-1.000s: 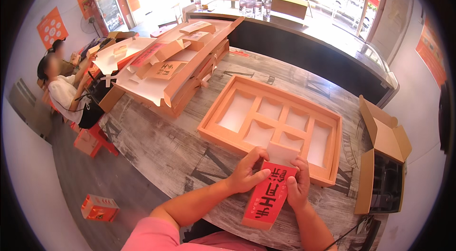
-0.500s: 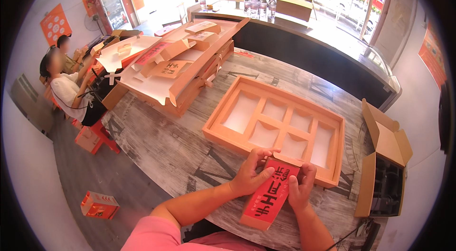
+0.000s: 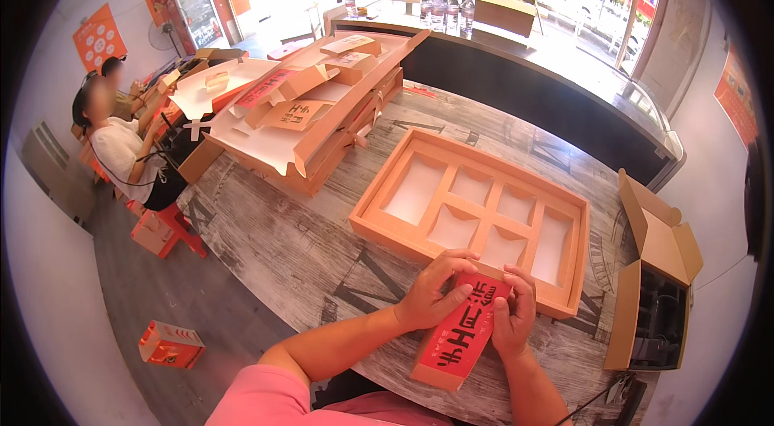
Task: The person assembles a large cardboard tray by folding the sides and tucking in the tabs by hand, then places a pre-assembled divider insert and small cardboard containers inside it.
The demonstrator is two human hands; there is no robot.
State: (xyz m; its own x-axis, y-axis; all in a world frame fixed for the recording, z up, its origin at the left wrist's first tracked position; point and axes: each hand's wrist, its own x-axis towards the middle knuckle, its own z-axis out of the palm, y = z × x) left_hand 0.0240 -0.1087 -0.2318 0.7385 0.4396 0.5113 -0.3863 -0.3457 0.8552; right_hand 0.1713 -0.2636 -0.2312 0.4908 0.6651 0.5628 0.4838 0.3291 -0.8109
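A long red paper box [image 3: 461, 339] with black lettering and brown cardboard sides is held between my two hands, over the near edge of the wooden table. My left hand [image 3: 435, 295] grips its far left corner, with the thumb on the red face and the fingers curled over the end flap. On the right side, my right hand [image 3: 513, 317] closes around the edge near the same end, thumb on top. Just beyond lies a shallow brown cardboard tray [image 3: 371, 226] with several white-bottomed compartments, none holding anything.
Large cardboard trays with flattened and part-folded boxes [image 3: 297, 114] are stacked at the left. An open carton [image 3: 629, 317] with black contents stands at right. Bottles [image 3: 439, 11] sit on the back counter. Two people [image 3: 121, 144] sit at far left; a small carton [image 3: 171, 344] is on the floor.
The fingers of both hands have drawn in over the box's far end, and its flap shows less than before. The whole view has shifted slightly.
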